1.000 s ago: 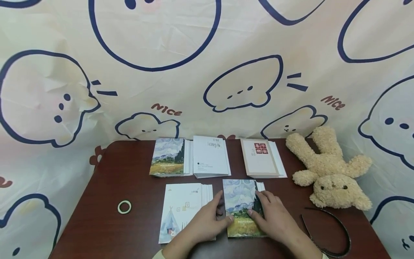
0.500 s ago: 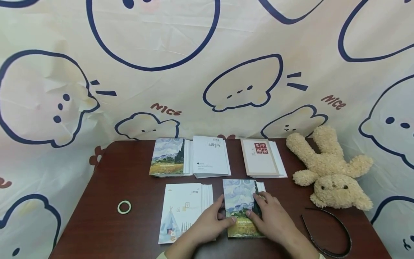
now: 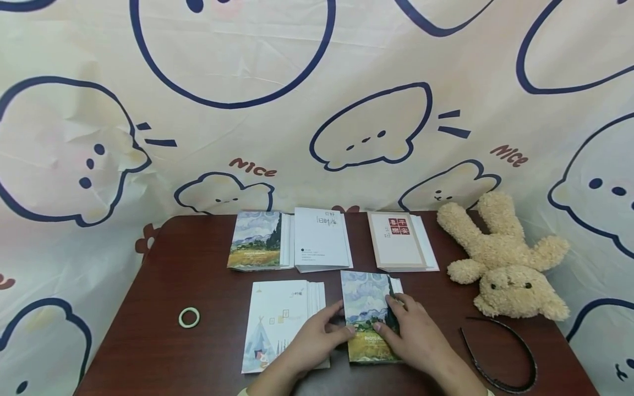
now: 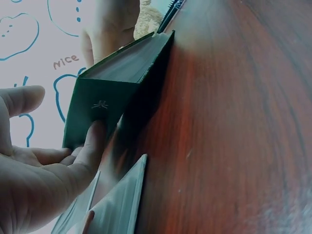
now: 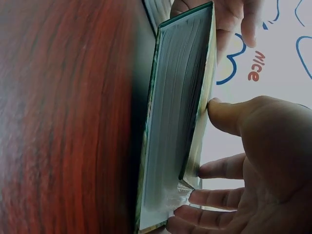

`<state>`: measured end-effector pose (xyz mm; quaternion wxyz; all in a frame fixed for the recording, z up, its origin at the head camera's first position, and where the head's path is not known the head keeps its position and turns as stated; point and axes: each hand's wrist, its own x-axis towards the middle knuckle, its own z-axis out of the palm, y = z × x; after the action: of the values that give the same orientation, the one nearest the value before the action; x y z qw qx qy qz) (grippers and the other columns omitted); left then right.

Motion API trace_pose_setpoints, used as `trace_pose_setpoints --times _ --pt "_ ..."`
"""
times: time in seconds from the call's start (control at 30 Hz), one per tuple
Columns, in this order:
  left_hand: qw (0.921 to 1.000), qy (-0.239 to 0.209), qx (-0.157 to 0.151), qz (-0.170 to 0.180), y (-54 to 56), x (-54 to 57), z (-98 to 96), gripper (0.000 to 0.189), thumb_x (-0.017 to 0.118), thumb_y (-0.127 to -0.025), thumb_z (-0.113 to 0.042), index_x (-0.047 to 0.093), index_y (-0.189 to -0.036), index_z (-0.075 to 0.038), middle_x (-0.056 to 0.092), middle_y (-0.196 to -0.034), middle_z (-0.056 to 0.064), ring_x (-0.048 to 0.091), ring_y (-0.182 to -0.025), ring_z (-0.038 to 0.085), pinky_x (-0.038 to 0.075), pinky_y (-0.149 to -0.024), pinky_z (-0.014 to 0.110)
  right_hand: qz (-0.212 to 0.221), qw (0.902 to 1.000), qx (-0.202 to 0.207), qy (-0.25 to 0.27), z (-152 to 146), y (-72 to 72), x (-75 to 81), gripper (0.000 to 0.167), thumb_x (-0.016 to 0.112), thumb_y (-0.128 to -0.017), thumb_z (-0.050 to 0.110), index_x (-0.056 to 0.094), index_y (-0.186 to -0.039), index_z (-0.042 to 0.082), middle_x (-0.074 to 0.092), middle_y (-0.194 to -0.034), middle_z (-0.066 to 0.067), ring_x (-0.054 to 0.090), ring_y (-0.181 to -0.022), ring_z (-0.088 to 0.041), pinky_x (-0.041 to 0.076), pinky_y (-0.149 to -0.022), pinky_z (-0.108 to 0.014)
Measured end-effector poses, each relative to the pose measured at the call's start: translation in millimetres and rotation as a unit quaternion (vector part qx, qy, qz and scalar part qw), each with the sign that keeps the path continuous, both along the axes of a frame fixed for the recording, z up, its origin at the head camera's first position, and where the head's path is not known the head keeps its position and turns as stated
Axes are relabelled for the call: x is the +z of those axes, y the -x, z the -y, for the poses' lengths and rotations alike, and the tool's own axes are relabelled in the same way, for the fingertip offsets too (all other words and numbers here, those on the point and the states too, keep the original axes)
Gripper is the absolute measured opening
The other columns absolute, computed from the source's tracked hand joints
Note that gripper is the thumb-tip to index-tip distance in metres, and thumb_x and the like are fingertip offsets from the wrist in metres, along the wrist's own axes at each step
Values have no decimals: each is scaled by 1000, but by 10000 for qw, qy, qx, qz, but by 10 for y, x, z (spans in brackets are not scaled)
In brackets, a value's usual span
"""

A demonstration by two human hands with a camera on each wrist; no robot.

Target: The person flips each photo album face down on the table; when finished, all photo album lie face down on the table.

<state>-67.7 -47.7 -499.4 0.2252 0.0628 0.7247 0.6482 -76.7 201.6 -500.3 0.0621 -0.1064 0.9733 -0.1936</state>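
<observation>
A photo album (image 3: 365, 300) with a painted landscape cover lies in front of me in the head view. My left hand (image 3: 317, 338) is at its left side. In the left wrist view, this hand's fingers touch the dark green spine (image 4: 100, 105), while the thumb stands away. My right hand (image 3: 418, 335) lies over the lower right of the cover. In the right wrist view, its thumb and forefinger touch the cover, and the other fingers lie along the edge of the white pages (image 5: 175, 92). A white album with a tent drawing (image 3: 272, 324) lies just left.
Behind, in a row, lie another landscape album (image 3: 255, 239), a white album (image 3: 322, 239) and a cream album with red squares (image 3: 398, 242). A plush bear (image 3: 510, 258) and a black headband (image 3: 530, 352) are at right. A pale green ring (image 3: 189, 318) lies left.
The landscape album has shifted very slightly away from me. Both hands stay beside it; the left fingers have drawn down a little along its left side, and the right hand has slid slightly left.
</observation>
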Motion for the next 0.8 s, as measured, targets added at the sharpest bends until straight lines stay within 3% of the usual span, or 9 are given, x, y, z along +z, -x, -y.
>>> trace_pose_setpoints --times 0.33,0.53,0.7,0.8 --pt "9994 -356 -8 34 -6 61 81 67 67 -97 -12 40 -157 -2 53 -144 17 70 -104 22 56 -87 36 425 9980 -84 469 14 -1 48 80 62 -97 64 52 -153 8 47 -152 -22 49 -136 -45 48 -100 -64" --pt "9983 -480 19 -332 -8 52 96 63 60 -96 2 43 -157 -4 52 -144 18 68 -104 25 57 -84 31 556 9956 -116 740 22 -13 54 83 60 -96 67 50 -154 9 47 -153 -19 52 -135 -41 49 -100 -61" --pt "9977 -344 115 -579 12 46 92 62 67 -97 -1 48 -155 -13 55 -142 15 68 -102 22 57 -79 27 796 9915 -160 1021 35 -20 78 83 59 -96 68 48 -155 11 45 -154 -16 58 -128 -36 53 -95 -58" --pt "9975 -325 185 -602 19 54 83 62 70 -97 -3 51 -154 -16 55 -139 13 67 -108 25 58 -79 27 950 9886 -178 1157 43 -25 98 83 59 -96 67 47 -156 12 44 -155 -16 58 -128 -37 52 -95 -59"
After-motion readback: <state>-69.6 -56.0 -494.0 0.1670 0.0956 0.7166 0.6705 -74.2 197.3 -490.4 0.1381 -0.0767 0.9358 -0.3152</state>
